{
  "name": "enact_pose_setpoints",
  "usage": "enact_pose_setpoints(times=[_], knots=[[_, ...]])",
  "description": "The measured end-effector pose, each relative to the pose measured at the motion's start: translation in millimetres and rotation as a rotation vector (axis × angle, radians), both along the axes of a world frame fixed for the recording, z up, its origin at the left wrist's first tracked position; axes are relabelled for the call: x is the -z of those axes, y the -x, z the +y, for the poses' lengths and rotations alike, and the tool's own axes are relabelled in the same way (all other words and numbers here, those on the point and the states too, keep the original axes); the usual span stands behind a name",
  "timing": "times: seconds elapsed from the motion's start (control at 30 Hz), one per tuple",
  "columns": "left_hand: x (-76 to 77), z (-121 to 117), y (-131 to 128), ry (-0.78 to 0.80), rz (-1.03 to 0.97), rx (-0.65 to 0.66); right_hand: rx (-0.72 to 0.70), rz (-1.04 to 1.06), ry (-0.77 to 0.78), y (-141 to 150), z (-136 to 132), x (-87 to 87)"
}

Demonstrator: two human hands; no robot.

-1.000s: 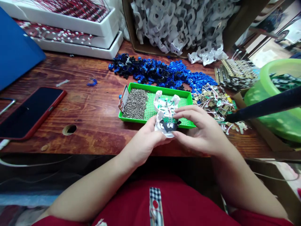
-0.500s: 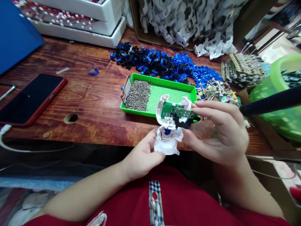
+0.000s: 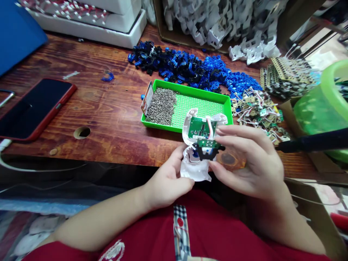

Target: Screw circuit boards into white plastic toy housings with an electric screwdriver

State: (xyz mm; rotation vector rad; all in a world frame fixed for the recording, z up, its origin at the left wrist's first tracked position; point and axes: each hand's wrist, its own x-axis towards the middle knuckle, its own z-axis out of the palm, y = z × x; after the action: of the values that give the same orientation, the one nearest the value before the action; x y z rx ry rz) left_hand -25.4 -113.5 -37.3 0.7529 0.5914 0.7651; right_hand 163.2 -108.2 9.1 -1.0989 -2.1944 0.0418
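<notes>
Both hands hold a white plastic housing (image 3: 193, 167) just in front of the table's near edge. A green circuit board (image 3: 200, 127) with red and white wires sits in its upper part, and a black plastic piece (image 3: 206, 151) lies across its middle. My left hand (image 3: 166, 182) grips the housing's lower left side, fingers wrapped under it. My right hand (image 3: 250, 159) pinches the housing's right side at the black piece, thumb below and fingers above.
Behind the hands, a green tray (image 3: 202, 105) holds a heap of small metal screws (image 3: 160, 106). Blue and black plastic parts (image 3: 187, 70), white housings (image 3: 217, 21), wired circuit boards (image 3: 258, 108), a green tub (image 3: 323, 108), a black tool handle (image 3: 312, 142) and a red phone (image 3: 29, 108) surround it.
The housing came off the tray's front edge toward my body and tilted upright. The circuit board, lifted at an angle half a second ago, now lies flatter in the housing.
</notes>
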Motion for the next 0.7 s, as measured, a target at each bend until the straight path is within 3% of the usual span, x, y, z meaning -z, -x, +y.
enact_pose_setpoints(times=[0.2, 0.47, 0.7], knots=[[-1.2, -0.4, -0.8, 0.024, 0.030, -0.040, 0.001, 0.002, -0.095, -0.3, -2.3, 3.2], [-1.2, -0.8, 2.4, -0.007, 0.009, 0.027, -0.067, -0.144, 0.055, 0.3, -2.3, 2.4], [-2.1, -3.8, 2.1, -0.003, -0.013, 0.016, -0.077, -0.213, 0.072, 2.0, -7.1, -1.6]])
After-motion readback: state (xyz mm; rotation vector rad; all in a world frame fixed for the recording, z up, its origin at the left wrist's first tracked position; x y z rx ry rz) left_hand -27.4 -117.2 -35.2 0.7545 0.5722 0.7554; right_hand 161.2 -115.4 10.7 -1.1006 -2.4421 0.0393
